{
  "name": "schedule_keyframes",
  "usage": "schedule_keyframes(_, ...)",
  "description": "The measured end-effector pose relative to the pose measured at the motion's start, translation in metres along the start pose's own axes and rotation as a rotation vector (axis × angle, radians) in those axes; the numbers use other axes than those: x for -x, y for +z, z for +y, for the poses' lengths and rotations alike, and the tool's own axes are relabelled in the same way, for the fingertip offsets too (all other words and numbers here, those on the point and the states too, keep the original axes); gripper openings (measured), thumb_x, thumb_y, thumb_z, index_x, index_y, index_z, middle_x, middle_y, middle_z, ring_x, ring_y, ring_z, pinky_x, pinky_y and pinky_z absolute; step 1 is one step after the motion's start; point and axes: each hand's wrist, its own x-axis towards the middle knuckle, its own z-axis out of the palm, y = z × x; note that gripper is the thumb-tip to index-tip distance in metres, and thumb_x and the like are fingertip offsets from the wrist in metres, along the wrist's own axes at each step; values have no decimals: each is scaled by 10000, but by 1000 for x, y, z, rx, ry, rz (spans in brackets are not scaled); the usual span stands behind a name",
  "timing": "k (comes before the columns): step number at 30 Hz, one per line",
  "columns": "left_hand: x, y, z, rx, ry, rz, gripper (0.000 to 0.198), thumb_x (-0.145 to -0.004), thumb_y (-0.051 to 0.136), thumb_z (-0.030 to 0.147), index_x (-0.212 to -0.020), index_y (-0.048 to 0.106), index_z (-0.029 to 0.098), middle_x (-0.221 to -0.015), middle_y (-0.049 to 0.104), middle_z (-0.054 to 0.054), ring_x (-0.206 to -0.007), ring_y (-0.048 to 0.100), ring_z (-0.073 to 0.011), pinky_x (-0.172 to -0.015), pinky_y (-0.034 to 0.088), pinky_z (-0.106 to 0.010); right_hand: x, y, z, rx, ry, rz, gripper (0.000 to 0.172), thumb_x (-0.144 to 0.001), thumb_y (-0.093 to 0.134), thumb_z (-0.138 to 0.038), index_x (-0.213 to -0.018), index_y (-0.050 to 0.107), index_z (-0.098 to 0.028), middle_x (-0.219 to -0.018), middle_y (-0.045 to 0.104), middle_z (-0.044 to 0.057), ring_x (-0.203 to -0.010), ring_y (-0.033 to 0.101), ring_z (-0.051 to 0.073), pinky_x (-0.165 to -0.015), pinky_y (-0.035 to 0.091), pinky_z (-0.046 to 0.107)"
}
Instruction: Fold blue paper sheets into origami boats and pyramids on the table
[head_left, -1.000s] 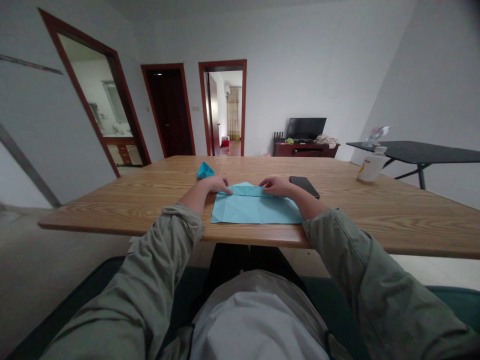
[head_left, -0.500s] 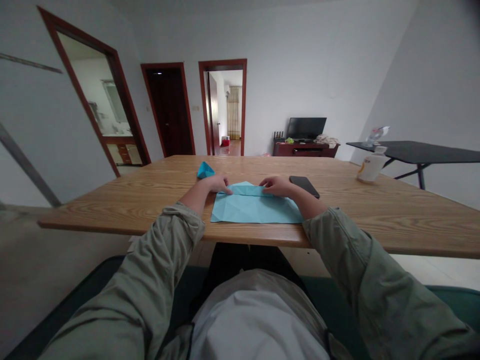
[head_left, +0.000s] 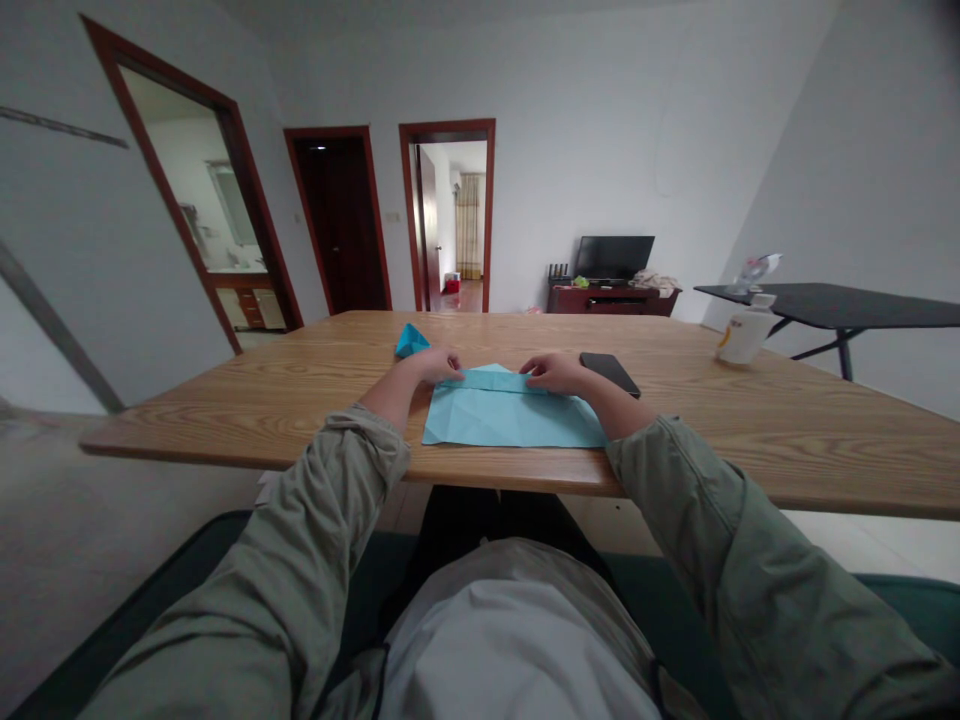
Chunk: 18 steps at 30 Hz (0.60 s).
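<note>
A light-blue sheet of paper (head_left: 517, 418) lies near the front edge of the wooden table, with a folded strip along its far side and a small peak of paper beyond the strip. My left hand (head_left: 437, 366) pinches the left end of the strip between thumb and fingers. At the strip's right part, my right hand (head_left: 553, 373) grips the fold, its forearm crossing the sheet's right edge. A darker blue folded paper piece (head_left: 411, 341) stands just beyond my left hand. The fingertips' undersides are hidden.
On the wooden table (head_left: 315, 400), a black phone-like slab (head_left: 610, 373) lies just right of my right hand. A white pump bottle (head_left: 746, 332) stands farther right. Past the table are a black folding table (head_left: 847, 303) and a television (head_left: 615, 257) on a low cabinet.
My left fingers have shifted very slightly on the strip's left end. Otherwise the paper and my right hand stay in place; the view moves a touch.
</note>
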Motion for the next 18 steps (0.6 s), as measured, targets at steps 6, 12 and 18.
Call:
schedule_keyframes(6,4,1,2,20,-10,-8,287,-767,657,291,-1012,670,142,-905,716,-50,-643,605,-112,-556,437,-190,-1,1,1,26,1,5,347,-767,662,-281,-1102,681,-191,-910,689,38,-636,568,95,-516,393,167)
schedule_keyframes(12,-1,4,-3,-52,-75,-27,270,-745,659,277,-981,687,148,-891,718,-55,-647,614,-123,-541,434,-194,-5,2,6,149,14,4,310,-769,656,-314,-1052,699,-194,-857,689,40,-641,577,116,-530,398,189)
schedule_keyframes(18,3,1,-2,-27,-117,-13,264,-722,653,322,-908,694,139,-718,684,-52,-547,572,-127,-482,402,-211,-5,2,6,198,21,6,279,-766,659,-325,-1016,707,-212,-845,692,35,-664,591,130,-564,411,200)
